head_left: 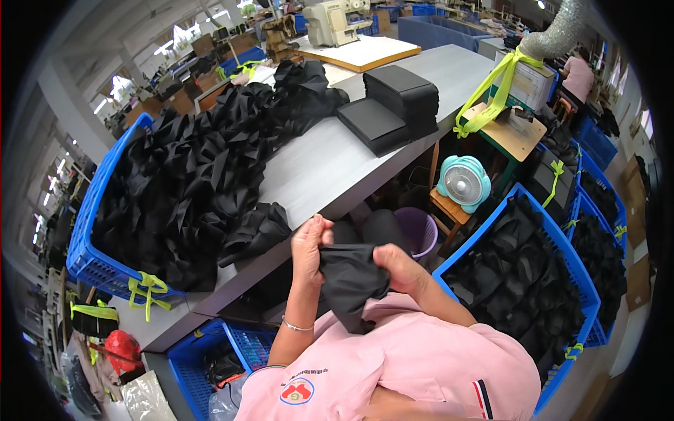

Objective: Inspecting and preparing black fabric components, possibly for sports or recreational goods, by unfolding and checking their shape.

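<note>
Between my two hands a black fabric piece (351,274) is stretched out, its lower end hanging in front of my pink shirt. My left hand (309,242) is closed on its left upper edge, close to the table's front edge. On the right edge, my right hand (397,266) grips the same cloth with thumb and fingers pressed together. Just beyond, a large heap of black fabric pieces (210,161) spills from a blue crate onto the grey table (316,168). Farther along the table are neat stacks of flat black pieces (400,91).
A blue crate (593,305) full of black pieces stands at my right, beside more crates. A teal fan (463,182) rests on a wooden stool, near a purple basket (425,235). Another blue crate (193,358) is low at left. A sewing machine (333,24) stands at the back.
</note>
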Demonstrator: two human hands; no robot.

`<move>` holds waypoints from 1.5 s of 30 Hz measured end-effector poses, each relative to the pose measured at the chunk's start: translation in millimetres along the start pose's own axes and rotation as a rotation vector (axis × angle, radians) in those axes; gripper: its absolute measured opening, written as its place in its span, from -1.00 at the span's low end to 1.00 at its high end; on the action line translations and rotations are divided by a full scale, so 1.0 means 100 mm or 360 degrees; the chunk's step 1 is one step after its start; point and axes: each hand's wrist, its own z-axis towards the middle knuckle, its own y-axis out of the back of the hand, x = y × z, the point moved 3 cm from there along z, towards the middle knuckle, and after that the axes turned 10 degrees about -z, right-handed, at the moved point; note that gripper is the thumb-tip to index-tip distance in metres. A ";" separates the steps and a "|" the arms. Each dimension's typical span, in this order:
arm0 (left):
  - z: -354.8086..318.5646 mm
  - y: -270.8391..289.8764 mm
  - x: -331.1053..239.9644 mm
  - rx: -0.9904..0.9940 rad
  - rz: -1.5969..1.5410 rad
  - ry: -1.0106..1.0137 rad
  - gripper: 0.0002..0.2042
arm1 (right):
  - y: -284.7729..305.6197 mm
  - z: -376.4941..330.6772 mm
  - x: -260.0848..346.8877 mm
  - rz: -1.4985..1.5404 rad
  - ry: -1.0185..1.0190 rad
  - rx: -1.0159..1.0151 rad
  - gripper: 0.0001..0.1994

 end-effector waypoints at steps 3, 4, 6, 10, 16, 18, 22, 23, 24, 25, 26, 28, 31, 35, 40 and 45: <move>-0.12 -0.01 0.24 0.0310 -0.0067 0.0495 -0.72 | 0.06 0.15 0.23 -0.0138 0.0023 -0.0312 -0.68; -0.18 -0.02 0.34 0.0426 -0.0243 0.0714 -0.77 | 0.10 0.20 0.28 -0.0465 0.0077 -0.0433 -0.68; -0.31 -0.02 0.51 0.0682 -0.0326 0.0866 -0.77 | 0.16 0.32 0.31 -0.1050 0.0213 -0.0609 -0.67; -0.41 0.01 0.77 0.0935 -0.0523 0.1090 -0.71 | 0.16 0.44 -0.07 -0.1136 0.0077 -0.0440 -0.57; -0.26 0.09 0.72 0.0844 -0.0594 0.0904 -0.59 | 0.25 0.40 -0.52 -0.0857 -0.0287 -0.0317 -0.64; -0.02 0.05 0.59 0.0686 -0.0570 0.0762 -0.54 | 0.31 0.55 -0.61 -0.0858 -0.0327 -0.0307 -0.65; 0.67 -0.07 0.29 0.0243 -0.0348 0.0433 -0.45 | 0.48 0.87 -0.75 -0.0922 -0.0425 -0.0353 -0.68; 0.83 -0.07 0.22 0.0151 -0.0280 0.0366 -0.43 | 0.54 0.93 -0.74 -0.0977 -0.0459 -0.0413 -0.69; 0.96 -0.06 0.16 0.0184 -0.0235 0.0280 -0.41 | 0.60 0.96 -0.69 -0.1028 -0.0476 -0.0534 -0.69; 1.07 0.02 0.14 -0.0045 -0.0173 0.0303 -0.38 | 0.68 0.97 -0.61 -0.1139 -0.0551 -0.0755 -0.70; 1.14 0.09 0.11 -0.0058 -0.0048 0.0230 -0.36 | 0.72 0.98 -0.49 -0.1079 -0.0336 -0.1053 -0.73; 1.25 0.28 0.16 -0.0239 -0.0193 0.0256 -0.33 | 0.71 1.02 -0.15 -0.1306 0.0137 -0.1155 -0.73; 1.35 0.49 0.28 -0.0390 -0.0373 0.0232 -0.31 | 0.50 1.18 0.22 -0.1867 0.0637 -0.1180 -0.79; 1.33 0.54 0.33 -0.0301 -0.0241 0.0155 -0.34 | 0.29 1.57 0.31 -0.2106 0.0531 -0.0862 -0.80; 1.29 0.87 0.10 -0.0138 0.0018 -0.0265 -0.44 | 0.30 1.77 0.34 -0.1208 0.0078 0.0022 -0.79; 1.59 1.39 0.54 0.0421 -0.0754 -0.0169 -0.48 | 0.50 2.07 0.50 -0.0573 -0.0068 -0.0289 -0.79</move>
